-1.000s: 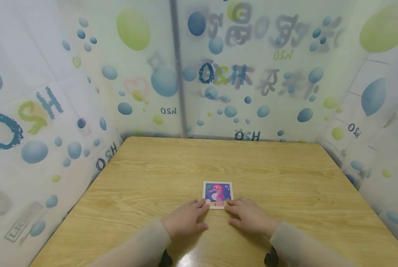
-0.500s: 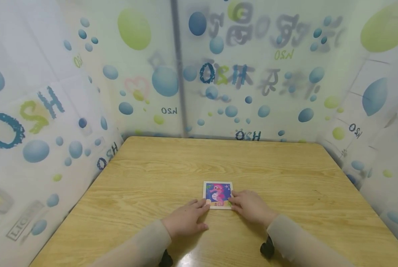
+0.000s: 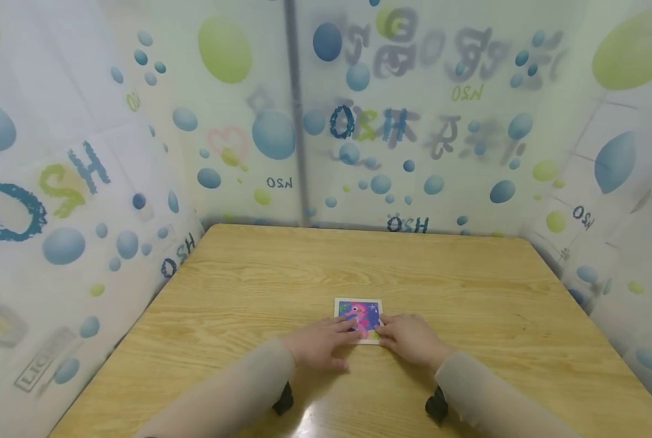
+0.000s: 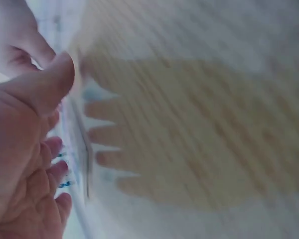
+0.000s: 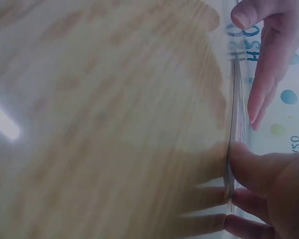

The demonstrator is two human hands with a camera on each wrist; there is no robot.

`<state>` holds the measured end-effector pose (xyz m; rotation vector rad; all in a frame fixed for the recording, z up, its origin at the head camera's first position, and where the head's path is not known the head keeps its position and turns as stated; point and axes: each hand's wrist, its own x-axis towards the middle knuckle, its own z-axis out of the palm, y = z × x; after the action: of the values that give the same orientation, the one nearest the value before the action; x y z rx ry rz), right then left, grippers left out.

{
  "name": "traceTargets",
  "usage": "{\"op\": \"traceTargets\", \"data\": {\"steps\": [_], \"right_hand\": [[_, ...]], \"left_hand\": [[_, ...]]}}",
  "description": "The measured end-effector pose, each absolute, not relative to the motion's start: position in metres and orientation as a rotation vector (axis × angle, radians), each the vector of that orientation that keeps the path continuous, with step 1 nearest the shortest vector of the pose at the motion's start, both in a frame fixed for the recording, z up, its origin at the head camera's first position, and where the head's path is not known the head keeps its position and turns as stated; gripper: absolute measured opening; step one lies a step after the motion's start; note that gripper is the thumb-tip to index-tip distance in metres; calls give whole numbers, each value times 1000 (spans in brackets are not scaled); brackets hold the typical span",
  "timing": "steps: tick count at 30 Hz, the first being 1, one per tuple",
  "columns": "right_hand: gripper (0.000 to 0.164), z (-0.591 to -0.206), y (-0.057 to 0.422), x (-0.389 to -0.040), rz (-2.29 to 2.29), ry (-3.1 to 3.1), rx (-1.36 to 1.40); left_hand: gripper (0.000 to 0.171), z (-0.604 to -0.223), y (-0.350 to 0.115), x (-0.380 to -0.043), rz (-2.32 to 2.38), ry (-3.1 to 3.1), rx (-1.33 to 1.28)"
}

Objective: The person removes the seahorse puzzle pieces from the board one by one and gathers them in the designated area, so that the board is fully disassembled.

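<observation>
A square, white-bordered board (image 3: 378, 311) with a pink seahorse picture lies flat mid-table. My left hand (image 3: 323, 344) stretches over its lower left part with fingers extended, covering some of the picture. The right wrist view shows the left hand (image 5: 273, 64) above the board's surface, with a gap beneath its fingertips. At the lower right corner, my right hand (image 3: 413, 340) holds the board's edge between thumb and fingers. That wrist view shows the board (image 5: 235, 109) edge-on, as a thin slab, with the right thumb (image 5: 249, 164) against it.
The wooden table (image 3: 282, 261) has a glossy top that mirrors the hands. Patterned curtains (image 3: 238, 121) with blue and green drops surround it at the back and both sides. A dark strap piece (image 3: 437, 406) hangs under the right wrist.
The right hand shifted from the board's lower edge to its right side and lower corner. Then the left hand left the lower left corner and moved right, over the picture.
</observation>
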<state>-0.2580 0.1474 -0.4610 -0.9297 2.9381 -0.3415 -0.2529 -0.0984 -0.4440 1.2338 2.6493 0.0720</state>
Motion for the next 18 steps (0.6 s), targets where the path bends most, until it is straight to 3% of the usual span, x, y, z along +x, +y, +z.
{"op": "traceTargets", "data": {"steps": [9,14,18], "right_hand": [[33,-461,148,-260,-355,2913,-958],[24,-454,148,-275,-391,2831,-987],[16,-448,138,-294,-497,2831,-846]], "left_hand": [[75,-448,-97,-263,82,2590,1174],[75,-450,-99,-265,116,2587,1164],[74,-451,-99,-264,121,2590,1155]]}}
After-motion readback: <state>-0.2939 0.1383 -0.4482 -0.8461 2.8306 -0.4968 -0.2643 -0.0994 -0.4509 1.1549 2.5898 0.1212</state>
